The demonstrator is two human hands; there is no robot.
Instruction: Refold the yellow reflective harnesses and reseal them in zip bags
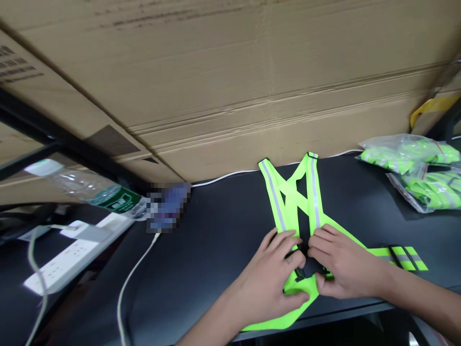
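Two hands, the left hand (268, 278) and right hand (345, 262), sit close together – fingers clamped on a black buckle (299, 275) at the near end of a reflective vest (288, 206) flat on the bench (223, 240) – with two bags (410, 156) right of the vest.

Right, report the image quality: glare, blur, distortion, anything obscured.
Head view: wide-angle distortion slants and bows the cardboard carton; glare whitens the power strip; a pixelated patch hides one object; the reflective safety vest is sharp, without visible motion blur.
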